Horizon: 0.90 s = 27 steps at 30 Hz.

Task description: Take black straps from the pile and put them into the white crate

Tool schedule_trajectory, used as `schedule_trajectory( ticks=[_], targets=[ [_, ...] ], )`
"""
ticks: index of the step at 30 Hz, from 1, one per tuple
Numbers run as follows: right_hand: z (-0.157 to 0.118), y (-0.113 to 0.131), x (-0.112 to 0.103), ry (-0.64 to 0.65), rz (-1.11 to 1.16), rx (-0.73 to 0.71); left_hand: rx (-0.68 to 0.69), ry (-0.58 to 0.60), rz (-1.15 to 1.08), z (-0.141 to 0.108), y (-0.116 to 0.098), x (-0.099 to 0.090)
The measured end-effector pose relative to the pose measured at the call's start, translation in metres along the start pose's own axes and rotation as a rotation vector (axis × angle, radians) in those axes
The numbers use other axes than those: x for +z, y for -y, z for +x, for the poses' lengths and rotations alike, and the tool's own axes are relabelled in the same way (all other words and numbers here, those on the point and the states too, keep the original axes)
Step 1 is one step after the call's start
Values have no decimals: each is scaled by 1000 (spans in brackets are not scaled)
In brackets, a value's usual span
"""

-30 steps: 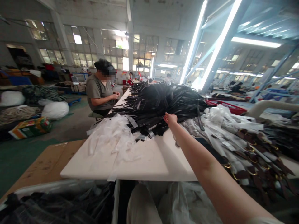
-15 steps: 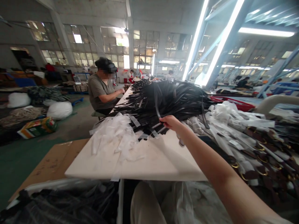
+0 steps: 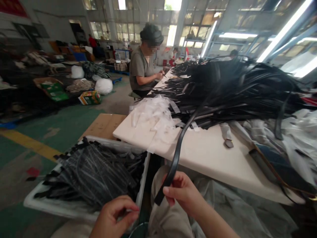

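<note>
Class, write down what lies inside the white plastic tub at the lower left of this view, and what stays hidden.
The white plastic tub holds a tangled heap of black belt strips. They cover its floor, so the bottom cannot be seen.

Some kind of belt factory floor, looks like.
Heaps of black straps (image 3: pixel 237 82) on a long white worktable (image 3: pixel 210 155), a seated co-worker (image 3: pixel 142 66), white sacks (image 3: pixel 104 86), big steel-framed windows (image 3: pixel 128 28).

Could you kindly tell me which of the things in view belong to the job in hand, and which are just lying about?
Job in hand:
- right hand, gripping a black strap
- left hand, beside the white bin of black straps
- heap of black straps

Lying about:
- white plastic wrappers
- white sacks
- cardboard sheet
</note>
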State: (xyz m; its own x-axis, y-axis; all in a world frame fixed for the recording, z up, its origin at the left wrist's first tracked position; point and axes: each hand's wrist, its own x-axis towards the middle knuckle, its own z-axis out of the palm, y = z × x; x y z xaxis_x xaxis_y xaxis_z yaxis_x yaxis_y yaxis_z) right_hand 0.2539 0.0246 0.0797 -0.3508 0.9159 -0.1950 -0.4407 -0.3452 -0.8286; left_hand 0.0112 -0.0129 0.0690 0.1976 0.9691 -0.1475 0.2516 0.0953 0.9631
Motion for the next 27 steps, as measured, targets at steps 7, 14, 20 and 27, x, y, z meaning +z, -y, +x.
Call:
schedule_trajectory(
  ticks=[7, 14, 20, 27],
  targets=[
    [8, -5, 37, 60, -128, 15, -27, -44, 112, -10, -8, -2],
    [5, -9, 45, 70, -222, -32, -125, -96, 52, -10, -14, 1],
    [3, -17, 45, 41, -268, -5, -135, -101, 51, -8, -16, 3],
    [3, -15, 48, 71, -339, -1, -121, -77, 144, -9, -16, 7]
  ],
)
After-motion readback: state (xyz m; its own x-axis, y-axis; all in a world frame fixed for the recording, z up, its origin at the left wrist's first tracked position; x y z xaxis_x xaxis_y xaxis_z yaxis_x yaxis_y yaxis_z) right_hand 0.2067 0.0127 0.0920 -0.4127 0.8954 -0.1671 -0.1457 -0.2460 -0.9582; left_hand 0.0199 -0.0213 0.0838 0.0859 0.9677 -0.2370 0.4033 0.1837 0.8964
